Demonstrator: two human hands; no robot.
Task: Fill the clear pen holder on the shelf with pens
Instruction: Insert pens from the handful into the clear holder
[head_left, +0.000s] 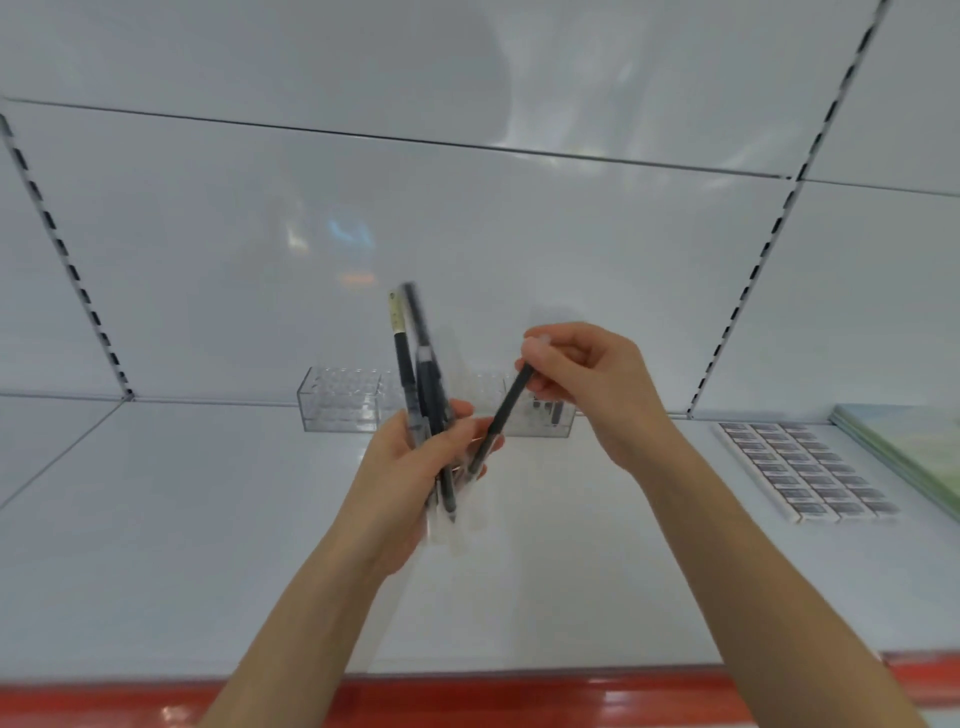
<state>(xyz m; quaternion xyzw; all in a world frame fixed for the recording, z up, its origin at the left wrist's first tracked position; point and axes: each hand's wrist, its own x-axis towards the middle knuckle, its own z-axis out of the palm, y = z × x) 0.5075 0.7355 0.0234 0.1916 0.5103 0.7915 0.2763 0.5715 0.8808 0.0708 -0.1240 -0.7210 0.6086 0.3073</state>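
Nearest, the left hand (410, 462) closes its grip round a bundle of pens (430, 395) in a clear sleeve, held above the shelf (208, 519). Just beyond, the right hand (582, 384) pinches the top of a single pen (505, 413), whose lower end lies by the left fingers. That pen is best drawn out along its own length, so the others stay put, then turned upright. Farthest, the clear pen holder (337, 400) stands against the back panel with a few dark pens at its right end; aim for a free slot.
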